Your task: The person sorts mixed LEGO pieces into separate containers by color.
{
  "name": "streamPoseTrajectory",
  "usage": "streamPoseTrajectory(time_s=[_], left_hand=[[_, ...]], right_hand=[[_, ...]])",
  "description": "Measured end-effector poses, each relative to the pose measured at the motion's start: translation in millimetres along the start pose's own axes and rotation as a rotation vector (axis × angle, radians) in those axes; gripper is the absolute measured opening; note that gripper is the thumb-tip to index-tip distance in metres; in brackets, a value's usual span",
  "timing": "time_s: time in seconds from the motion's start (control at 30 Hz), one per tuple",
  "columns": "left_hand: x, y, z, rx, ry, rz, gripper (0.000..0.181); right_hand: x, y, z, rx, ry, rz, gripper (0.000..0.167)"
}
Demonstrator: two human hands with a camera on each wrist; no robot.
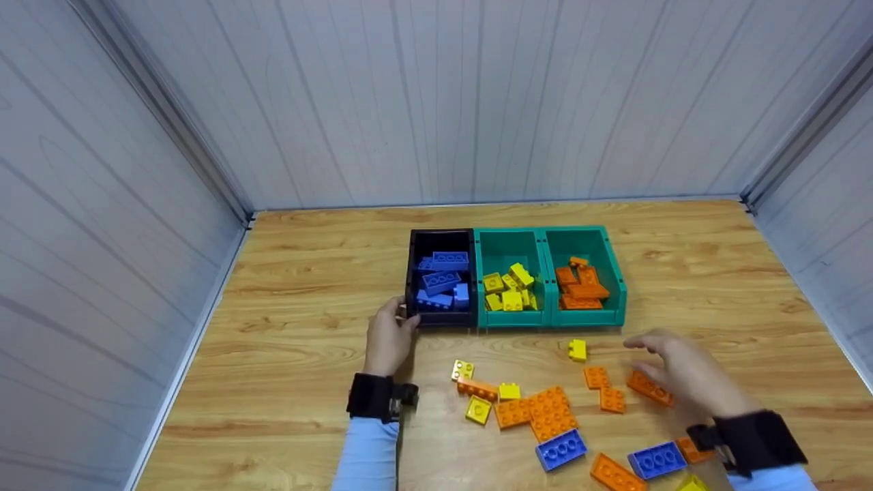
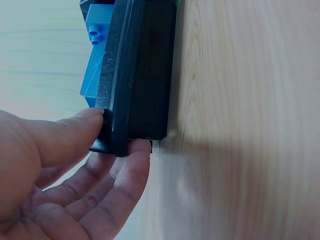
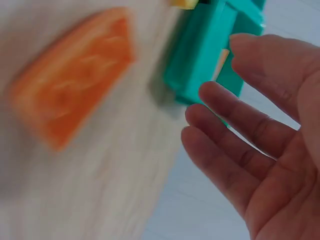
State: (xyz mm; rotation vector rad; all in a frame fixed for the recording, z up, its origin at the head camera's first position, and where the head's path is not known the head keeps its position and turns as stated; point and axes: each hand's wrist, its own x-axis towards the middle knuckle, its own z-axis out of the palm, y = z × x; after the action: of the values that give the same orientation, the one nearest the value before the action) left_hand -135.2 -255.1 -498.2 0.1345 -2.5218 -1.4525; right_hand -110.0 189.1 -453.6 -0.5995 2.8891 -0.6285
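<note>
My right hand (image 1: 692, 375) hovers, relaxed and empty, near an orange brick (image 1: 651, 390), my left hand (image 1: 390, 341) grips the black bin (image 1: 443, 318) of blue bricks (image 1: 442, 281), teal bins (image 1: 586, 318) hold yellow bricks (image 1: 511, 301) and orange bricks (image 1: 585, 292), and loose bricks (image 1: 554, 412) of each colour remain on the worktop (image 1: 293, 307).

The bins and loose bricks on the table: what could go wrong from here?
The left grip holds the black bin by its near corner; a tug might drag it out of line with the middle green bin. The right grip, open and holding nothing, is close to an orange brick and could knock it away. A blue brick lies right by the big orange brick, so a careless pick-up might disturb both.
</note>
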Motion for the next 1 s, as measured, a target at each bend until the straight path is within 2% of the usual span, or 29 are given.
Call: streamPoseTrajectory(time_s=[0.17, 0.3, 0.47, 0.7, 0.83, 1.0], left_hand=[[0.4, -0.8, -0.1, 0.002, 0.01, 0.012, 0.033], [0.3, -1.8, -0.4, 0.005, 0.014, 0.023, 0.034], [-0.4, -2.4, 0.2, 0.008, 0.0, 0.031, 0.035], [-0.5, 0.3, 0.3, 0.001, 0.006, 0.029, 0.036], [-0.7, 0.9, -0.2, -0.001, 0.004, 0.025, 0.035], [-1.0, 0.7, -0.3, -0.011, -0.007, 0.012, 0.035]], right_hand=[[-18.3, 10, 10, -0.039, -0.084, 0.079, 0.033], [-27.4, 14, 18, -0.069, -0.104, 0.106, 0.04], [-34.2, 15, 28, -0.073, -0.07, 0.113, 0.038], [-41.1, 15, 42, -0.095, 0.057, 0.103, 0.033], [-43.5, 15, 45, -0.085, 0.079, 0.117, 0.032], [-44.7, 13, 45, -0.079, 0.064, 0.139, 0.031]])
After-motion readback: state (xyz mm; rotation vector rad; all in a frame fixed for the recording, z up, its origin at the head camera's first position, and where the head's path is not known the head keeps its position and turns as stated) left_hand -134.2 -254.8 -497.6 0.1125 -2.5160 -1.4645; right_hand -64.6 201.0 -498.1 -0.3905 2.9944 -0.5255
